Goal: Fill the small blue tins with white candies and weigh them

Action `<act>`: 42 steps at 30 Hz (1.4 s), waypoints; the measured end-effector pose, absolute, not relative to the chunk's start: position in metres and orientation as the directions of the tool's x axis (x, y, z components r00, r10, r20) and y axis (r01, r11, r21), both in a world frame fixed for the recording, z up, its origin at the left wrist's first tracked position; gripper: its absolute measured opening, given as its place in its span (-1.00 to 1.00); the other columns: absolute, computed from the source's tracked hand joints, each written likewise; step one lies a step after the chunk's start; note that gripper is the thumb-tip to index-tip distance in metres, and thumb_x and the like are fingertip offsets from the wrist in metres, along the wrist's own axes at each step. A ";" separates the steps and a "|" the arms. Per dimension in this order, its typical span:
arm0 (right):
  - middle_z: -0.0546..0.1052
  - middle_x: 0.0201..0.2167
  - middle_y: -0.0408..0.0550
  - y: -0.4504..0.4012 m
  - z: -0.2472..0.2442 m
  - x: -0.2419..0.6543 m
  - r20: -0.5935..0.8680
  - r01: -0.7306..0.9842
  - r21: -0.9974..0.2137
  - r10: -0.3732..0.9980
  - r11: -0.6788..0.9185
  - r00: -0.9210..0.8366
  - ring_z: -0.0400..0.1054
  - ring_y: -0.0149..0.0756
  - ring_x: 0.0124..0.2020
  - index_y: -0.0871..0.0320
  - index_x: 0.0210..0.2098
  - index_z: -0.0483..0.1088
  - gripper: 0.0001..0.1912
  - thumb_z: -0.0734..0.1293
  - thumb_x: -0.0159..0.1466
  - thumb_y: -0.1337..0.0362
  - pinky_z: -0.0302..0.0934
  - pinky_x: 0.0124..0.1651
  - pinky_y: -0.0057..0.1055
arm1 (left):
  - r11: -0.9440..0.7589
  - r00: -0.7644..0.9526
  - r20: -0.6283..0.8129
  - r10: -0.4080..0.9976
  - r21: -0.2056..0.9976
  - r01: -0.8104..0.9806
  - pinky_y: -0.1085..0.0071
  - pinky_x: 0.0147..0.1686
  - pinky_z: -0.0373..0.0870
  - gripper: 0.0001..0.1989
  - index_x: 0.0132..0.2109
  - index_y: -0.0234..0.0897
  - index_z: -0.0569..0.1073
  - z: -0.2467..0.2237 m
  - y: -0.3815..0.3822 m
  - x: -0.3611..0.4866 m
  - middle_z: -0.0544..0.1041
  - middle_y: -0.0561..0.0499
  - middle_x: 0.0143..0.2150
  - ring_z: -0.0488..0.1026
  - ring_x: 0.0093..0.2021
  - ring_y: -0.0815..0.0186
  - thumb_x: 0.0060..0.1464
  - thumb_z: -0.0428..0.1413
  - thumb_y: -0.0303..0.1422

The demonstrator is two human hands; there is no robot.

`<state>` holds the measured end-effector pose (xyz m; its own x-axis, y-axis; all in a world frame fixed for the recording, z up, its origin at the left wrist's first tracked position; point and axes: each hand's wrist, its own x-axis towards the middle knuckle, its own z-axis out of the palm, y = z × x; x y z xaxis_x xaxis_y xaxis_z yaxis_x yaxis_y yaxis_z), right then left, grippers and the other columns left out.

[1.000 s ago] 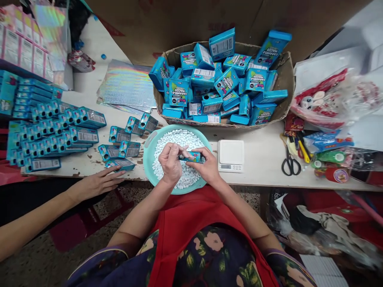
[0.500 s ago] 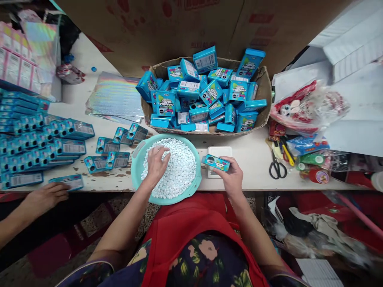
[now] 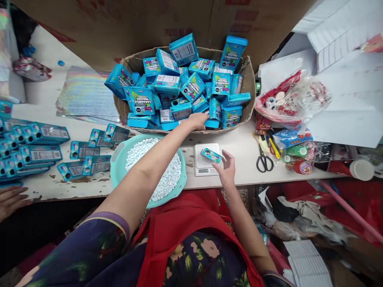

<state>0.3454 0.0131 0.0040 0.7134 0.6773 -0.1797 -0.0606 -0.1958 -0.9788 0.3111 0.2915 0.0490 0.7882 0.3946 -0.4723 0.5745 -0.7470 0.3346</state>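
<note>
My left hand [image 3: 198, 121] reaches across the bowl to the front edge of a cardboard carton [image 3: 250, 83] full of blue candy boxes [image 3: 194, 87]. Its fingers bend down among the boxes, and the tips are hidden, so I cannot tell whether they grip one. A small blue candy box [image 3: 211, 155] stands on the white scale [image 3: 206, 172], its narrow top toward me. Beside it, my right hand [image 3: 226, 169] is open, thumb and fingers apart, the thumb close to the box. Under my left forearm lies a turquoise bowl [image 3: 117, 167] of white candies [image 3: 167, 179].
Rows of blue boxes [image 3: 44, 153] lie at left, near a co-worker's hand [image 3: 12, 201]. Holographic sheets [image 3: 83, 93] lie behind them. Black-handled scissors [image 3: 264, 162], a yellow cutter [image 3: 274, 148] and a plastic bag [image 3: 296, 95] are at right.
My left hand has left the candies and moved forward to the carton. The small box has gone from my right hand's grip onto the scale, and that hand has opened. The view has shifted right.
</note>
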 end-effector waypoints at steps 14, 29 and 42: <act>0.58 -0.16 0.03 0.028 0.093 0.316 -0.551 -0.666 -0.701 0.787 -0.255 0.279 0.51 -0.19 -0.32 0.11 -0.08 0.43 -0.35 0.31 0.10 -0.28 0.45 -0.30 -0.20 | -0.785 0.810 0.417 0.412 0.614 0.082 0.27 0.10 0.40 -0.60 0.17 -0.19 0.32 0.117 0.176 0.129 0.46 -0.13 0.16 0.40 0.17 0.24 0.19 0.04 -0.43; 0.59 -0.23 -0.15 -0.022 0.069 0.259 -0.586 -0.492 -0.774 0.745 -0.398 0.319 0.45 -0.22 -0.18 0.05 -0.14 0.44 -0.49 0.56 -0.09 0.22 0.31 0.02 -0.24 | -0.113 0.214 -0.236 0.948 0.378 0.919 -0.01 0.11 0.22 -0.47 0.17 -0.27 0.33 -0.006 0.172 0.050 0.31 -0.30 0.16 0.25 0.18 -0.10 0.19 -0.03 -0.05; 0.58 -0.36 -0.18 -0.073 0.057 0.318 -0.486 -0.483 -0.868 0.391 -0.115 0.782 0.48 -0.32 -0.35 0.11 -0.25 0.41 -0.61 0.49 -0.01 0.08 0.37 -0.18 -0.29 | 0.306 0.249 -0.512 0.822 0.766 0.565 0.35 -0.21 0.35 -0.68 -0.38 -0.25 0.43 0.007 0.174 0.063 0.51 -0.03 -0.37 0.45 -0.21 0.12 -0.05 0.17 -0.07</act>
<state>0.3182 -0.0734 0.0565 0.7817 0.3907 -0.4861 -0.4827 -0.1145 -0.8683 0.0627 0.1738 0.0073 0.2489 0.8221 -0.5120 0.5652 0.3060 0.7661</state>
